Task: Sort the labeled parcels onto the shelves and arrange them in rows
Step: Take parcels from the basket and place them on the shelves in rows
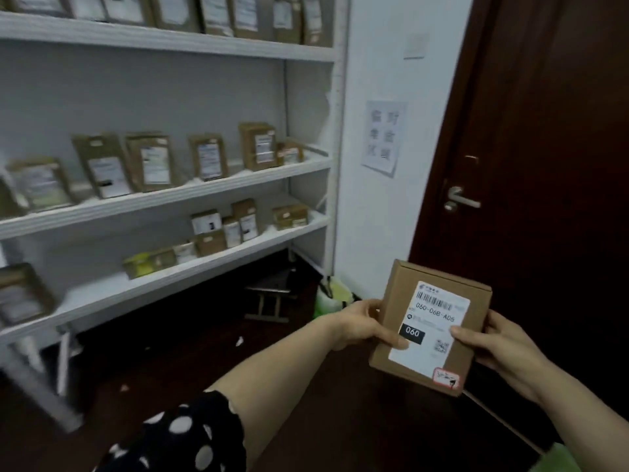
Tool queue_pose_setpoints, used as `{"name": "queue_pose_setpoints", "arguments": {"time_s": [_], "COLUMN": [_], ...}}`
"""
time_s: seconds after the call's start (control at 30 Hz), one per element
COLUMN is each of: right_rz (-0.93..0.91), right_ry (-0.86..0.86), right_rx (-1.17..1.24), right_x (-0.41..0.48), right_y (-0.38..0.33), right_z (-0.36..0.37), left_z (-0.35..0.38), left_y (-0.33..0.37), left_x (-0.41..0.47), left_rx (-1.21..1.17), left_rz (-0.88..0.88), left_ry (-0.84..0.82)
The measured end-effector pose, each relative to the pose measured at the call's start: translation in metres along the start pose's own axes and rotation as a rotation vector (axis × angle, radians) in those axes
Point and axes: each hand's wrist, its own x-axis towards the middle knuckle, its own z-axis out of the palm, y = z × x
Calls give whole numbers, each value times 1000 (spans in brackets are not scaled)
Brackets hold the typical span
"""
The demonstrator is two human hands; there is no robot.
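Observation:
I hold a small brown cardboard parcel (401, 301) in front of me at the lower right, its white label facing up and reading 060-06B-A05 with a black 060 tag. My left hand (364, 323) grips its left edge, thumb on the label. My right hand (493, 342) grips its right edge, thumb on the label too. To the left stands a white shelf unit (204, 190) with rows of labeled brown parcels (209, 160) standing upright on its upper, middle and lower boards.
A dark wooden door (544, 165) with a metal handle (459, 199) stands behind the parcel. A paper notice (383, 137) hangs on the white wall. Under the shelves lie a small wooden rack (272, 301) and a green bag (332, 298) on the dark floor.

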Motion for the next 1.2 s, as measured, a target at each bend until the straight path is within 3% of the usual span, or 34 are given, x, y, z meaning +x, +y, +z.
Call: {"name": "queue_pose_setpoints", "arguments": {"time_s": [0.27,0.53,0.87,1.2], "right_rz": [5,-103,-123,-166], "right_ry": [-266,-417,-448,-463], "right_rx": [-39,-121,-101,-102], "right_x": [40,106,215,295], "right_y": [4,-46,-95,-123], "right_z": [108,210,337,388], "left_z": [-93,-202,-355,-429], "left_y": [-35,-28,14,40], "left_x": [-51,-63,-37,25], "left_rx": [-157,-169,-149,-164], "left_rz": [6,62,72,108], "left_ry": [309,474,523,592]}}
